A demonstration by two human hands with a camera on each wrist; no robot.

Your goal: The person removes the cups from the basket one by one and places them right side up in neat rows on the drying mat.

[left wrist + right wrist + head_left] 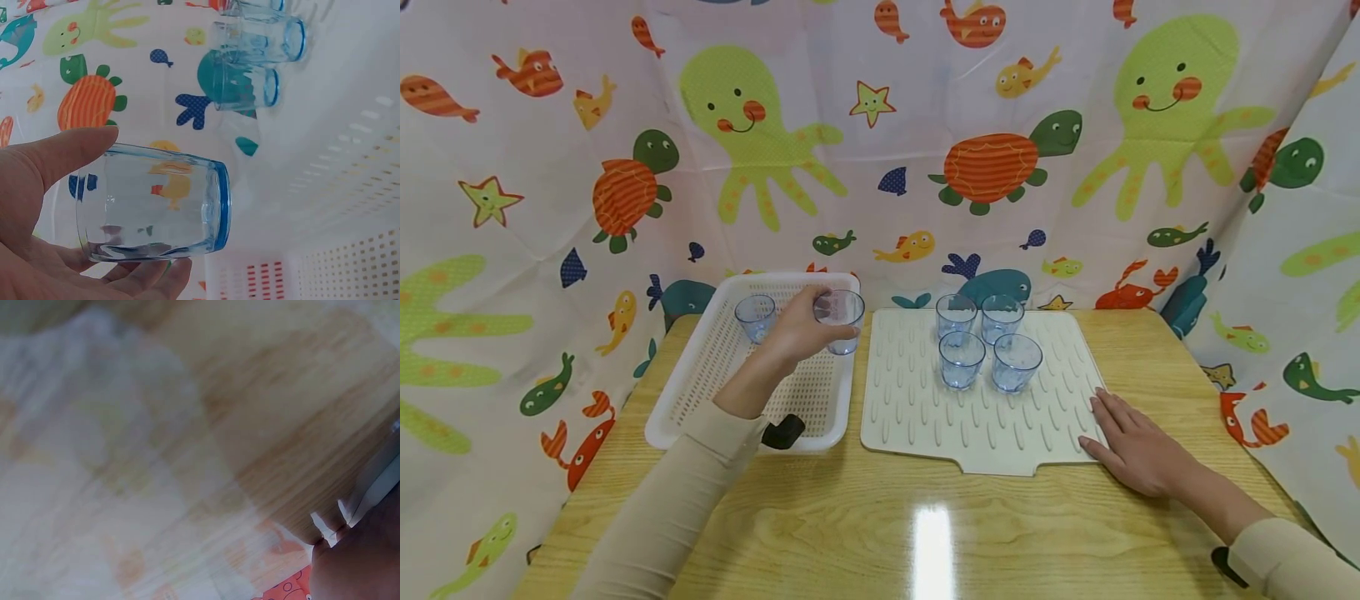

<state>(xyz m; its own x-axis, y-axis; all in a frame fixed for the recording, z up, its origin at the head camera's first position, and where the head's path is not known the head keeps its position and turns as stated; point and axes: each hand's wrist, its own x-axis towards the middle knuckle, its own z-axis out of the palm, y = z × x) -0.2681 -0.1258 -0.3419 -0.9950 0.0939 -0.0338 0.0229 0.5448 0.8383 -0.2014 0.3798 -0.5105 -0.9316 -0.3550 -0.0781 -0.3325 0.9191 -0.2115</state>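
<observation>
My left hand (805, 329) holds a clear bluish drinking glass (841, 321) above the right side of the white basket (658, 417). In the left wrist view, thumb and fingers grip the sides of this glass (150, 203). Another glass (756, 318) sits inside the basket, left of the hand. Several glasses (1017, 364) stand grouped on the cream draining mat (910, 417). At the mat's right edge rests my right hand (1131, 446), fingers extended and fingertips touching the edge. The right wrist view shows only part of that hand, at its lower right corner.
Basket and mat lie side by side on a wooden table (820, 533), with a narrow gap between them. A curtain printed with sea animals (865, 183) hangs behind and along both sides. The mat has raised ridges and a front tab.
</observation>
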